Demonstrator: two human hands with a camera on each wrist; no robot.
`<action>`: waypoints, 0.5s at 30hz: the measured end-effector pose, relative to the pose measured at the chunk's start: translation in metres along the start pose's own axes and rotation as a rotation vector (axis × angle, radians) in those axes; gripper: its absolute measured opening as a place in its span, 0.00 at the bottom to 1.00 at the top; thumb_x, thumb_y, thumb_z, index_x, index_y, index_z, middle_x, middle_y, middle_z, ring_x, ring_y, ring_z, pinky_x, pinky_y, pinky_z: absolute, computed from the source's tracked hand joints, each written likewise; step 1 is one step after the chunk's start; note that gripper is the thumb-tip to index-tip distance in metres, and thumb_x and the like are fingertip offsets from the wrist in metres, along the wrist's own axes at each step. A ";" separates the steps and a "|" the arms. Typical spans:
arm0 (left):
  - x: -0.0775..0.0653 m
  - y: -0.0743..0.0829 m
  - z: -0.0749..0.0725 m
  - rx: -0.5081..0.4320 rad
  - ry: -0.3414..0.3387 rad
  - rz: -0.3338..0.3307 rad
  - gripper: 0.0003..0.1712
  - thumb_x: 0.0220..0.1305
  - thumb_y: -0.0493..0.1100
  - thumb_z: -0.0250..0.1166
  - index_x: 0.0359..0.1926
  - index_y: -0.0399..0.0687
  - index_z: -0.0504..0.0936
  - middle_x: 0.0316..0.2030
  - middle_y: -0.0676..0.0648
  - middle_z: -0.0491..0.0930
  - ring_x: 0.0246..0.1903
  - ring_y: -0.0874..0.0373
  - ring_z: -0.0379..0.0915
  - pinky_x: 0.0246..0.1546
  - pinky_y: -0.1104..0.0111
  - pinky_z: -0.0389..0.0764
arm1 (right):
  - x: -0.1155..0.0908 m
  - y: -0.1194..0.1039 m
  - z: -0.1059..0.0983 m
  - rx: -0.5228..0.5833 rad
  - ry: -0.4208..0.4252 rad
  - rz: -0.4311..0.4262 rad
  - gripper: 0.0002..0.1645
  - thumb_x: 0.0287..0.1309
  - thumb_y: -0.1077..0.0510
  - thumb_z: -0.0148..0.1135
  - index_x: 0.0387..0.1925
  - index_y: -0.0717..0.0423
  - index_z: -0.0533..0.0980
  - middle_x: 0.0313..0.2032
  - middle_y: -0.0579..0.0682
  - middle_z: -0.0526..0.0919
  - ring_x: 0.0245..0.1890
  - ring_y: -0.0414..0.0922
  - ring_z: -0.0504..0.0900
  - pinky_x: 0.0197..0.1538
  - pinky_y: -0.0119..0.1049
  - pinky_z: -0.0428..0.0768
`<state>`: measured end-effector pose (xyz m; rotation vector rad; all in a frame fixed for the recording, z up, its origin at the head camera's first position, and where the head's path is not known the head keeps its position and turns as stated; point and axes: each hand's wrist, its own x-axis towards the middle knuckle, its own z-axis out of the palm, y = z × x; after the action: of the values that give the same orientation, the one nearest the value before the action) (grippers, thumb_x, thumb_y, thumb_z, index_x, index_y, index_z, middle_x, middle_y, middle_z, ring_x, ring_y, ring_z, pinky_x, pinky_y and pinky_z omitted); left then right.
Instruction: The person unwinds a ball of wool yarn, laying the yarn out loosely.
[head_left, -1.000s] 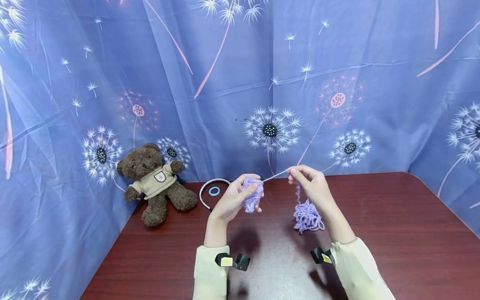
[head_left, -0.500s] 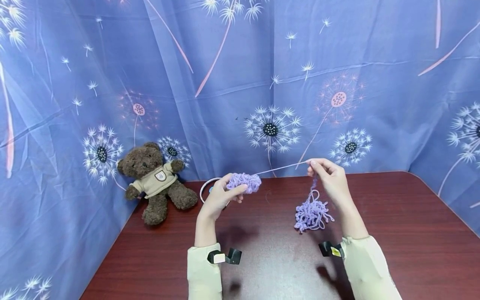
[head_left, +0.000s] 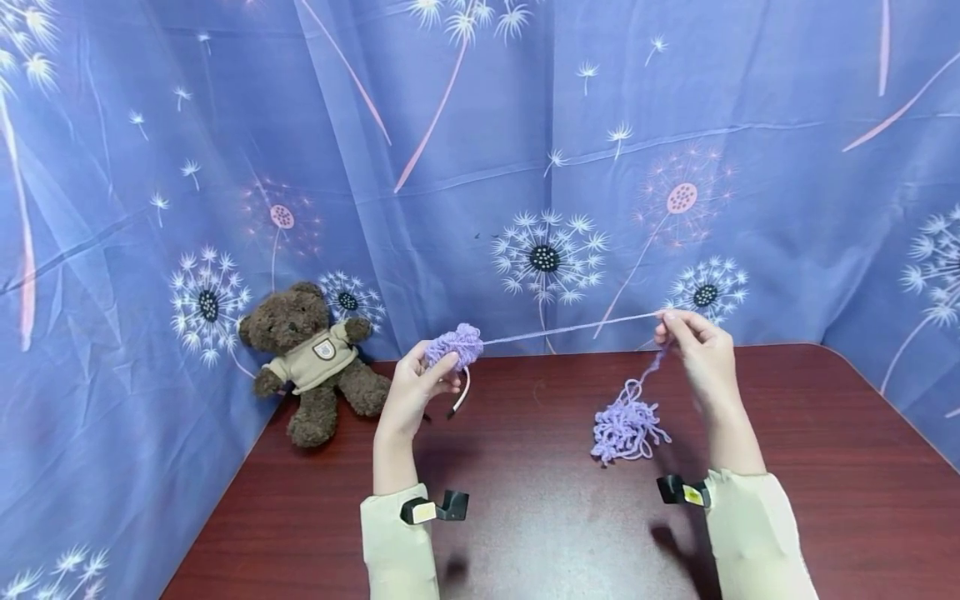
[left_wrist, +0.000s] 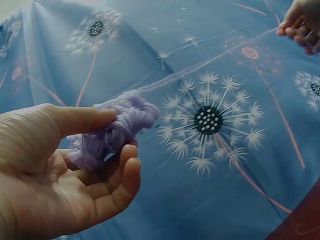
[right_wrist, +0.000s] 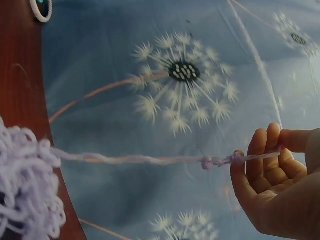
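Note:
My left hand (head_left: 412, 387) holds a small wound bundle of purple yarn (head_left: 454, 347) between thumb and fingers, raised over the table's far left part. From that bundle a single yarn strand (head_left: 570, 329) runs taut to my right hand (head_left: 701, 354), whose thumb and fingertips pinch it. Below the right hand the strand drops, kinked and knotted, to a loose tangle of purple yarn (head_left: 628, 427). In the right wrist view the tangle (right_wrist: 27, 185) shows many loops at the left edge. The left wrist view shows the bundle (left_wrist: 115, 127) under the left thumb.
A brown teddy bear (head_left: 311, 362) in a beige top leans against the blue dandelion-print curtain (head_left: 450, 250) at the back left. A white headband (head_left: 462, 392) lies partly hidden behind the left hand. The dark red table (head_left: 547, 492) ends at the curtain.
My hands have moved apart, left hand leftward and right hand rightward and up, so the strand between them is longer. The bundle has turned in the left hand. The headband is now more covered.

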<state>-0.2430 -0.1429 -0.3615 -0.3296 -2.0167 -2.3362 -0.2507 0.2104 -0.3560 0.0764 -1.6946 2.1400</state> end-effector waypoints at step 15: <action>-0.002 0.001 -0.015 0.005 0.058 0.012 0.06 0.69 0.33 0.55 0.41 0.48 0.74 0.23 0.56 0.80 0.23 0.63 0.77 0.31 0.71 0.84 | 0.012 0.003 -0.037 0.188 0.175 0.028 0.10 0.63 0.65 0.60 0.29 0.55 0.84 0.19 0.44 0.83 0.20 0.35 0.80 0.28 0.22 0.81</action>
<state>-0.2425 -0.1580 -0.3624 -0.2701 -1.9884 -2.3056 -0.2552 0.2478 -0.3648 -0.0794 -1.4026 2.2505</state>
